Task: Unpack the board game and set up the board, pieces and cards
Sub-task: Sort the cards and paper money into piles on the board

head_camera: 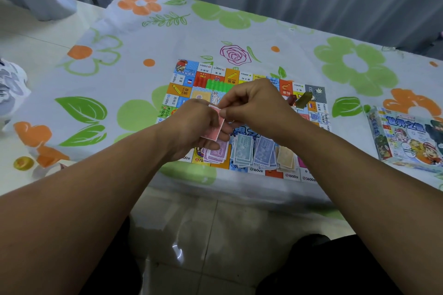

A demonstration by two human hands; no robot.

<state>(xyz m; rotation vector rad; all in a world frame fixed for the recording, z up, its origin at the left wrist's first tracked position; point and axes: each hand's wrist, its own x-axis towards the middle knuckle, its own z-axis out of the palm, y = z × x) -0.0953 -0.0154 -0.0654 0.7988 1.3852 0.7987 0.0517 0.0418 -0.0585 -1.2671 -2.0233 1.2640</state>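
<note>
Left hand (191, 127) grips a small stack of red notes (214, 127) above the board (184, 79), and the right hand (254, 103) pinches the top note's upper edge. That board lies flat at the middle of the counter (263, 38), its near edge just short of the counter's near edge. Wide bare cloth lies to its left, beyond it and to its right. Four piles sit side by side on the board's near strip: purple pile (217, 153), pale blue pile (243, 151), blue pile (265, 151), tan pile (285, 157). The game box (407, 136) lies cover up near the counter's right end, well apart from the board. Its contents are hidden.
</note>
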